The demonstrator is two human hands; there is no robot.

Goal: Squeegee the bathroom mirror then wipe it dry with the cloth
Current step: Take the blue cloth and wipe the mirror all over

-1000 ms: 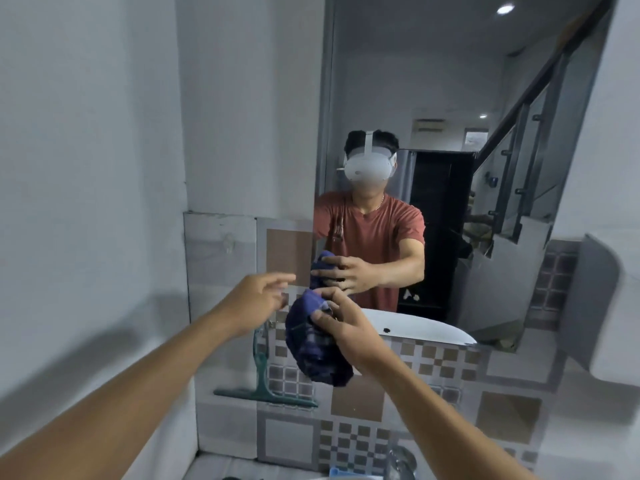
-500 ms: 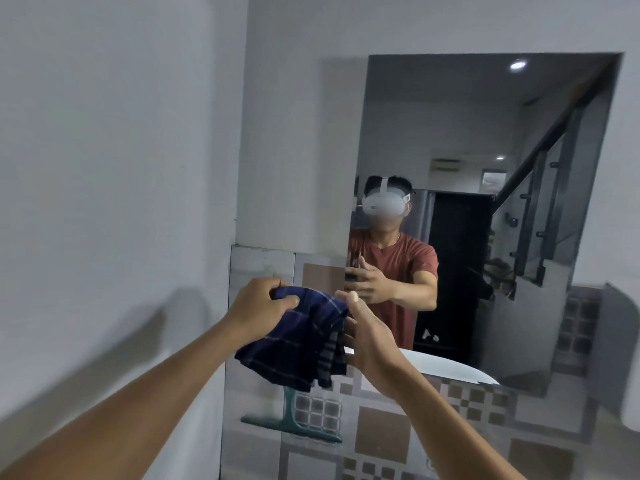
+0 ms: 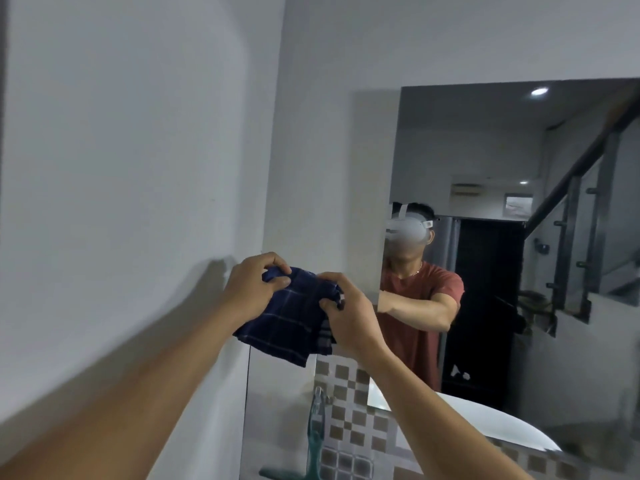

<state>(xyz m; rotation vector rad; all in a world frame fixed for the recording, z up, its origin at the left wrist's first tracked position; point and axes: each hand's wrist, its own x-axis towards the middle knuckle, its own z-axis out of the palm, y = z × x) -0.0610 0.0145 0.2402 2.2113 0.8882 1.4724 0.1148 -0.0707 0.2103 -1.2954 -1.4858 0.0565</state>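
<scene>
Now: I have both hands on the cloth (image 3: 291, 323), up in front of the wall, just left of the mirror (image 3: 519, 237).
Change: a moment ago only my right hand (image 3: 349, 313) held it in a ball; my left hand (image 3: 252, 289) has grabbed it too and it is spread out more.
Hands: both pinch the top edge, close together.
Squeegee (image 3: 313, 448): it leans on the tiles below, nobody holds it.
Meaning: I think the squeegee part is done, wiping dry comes next.
</scene>
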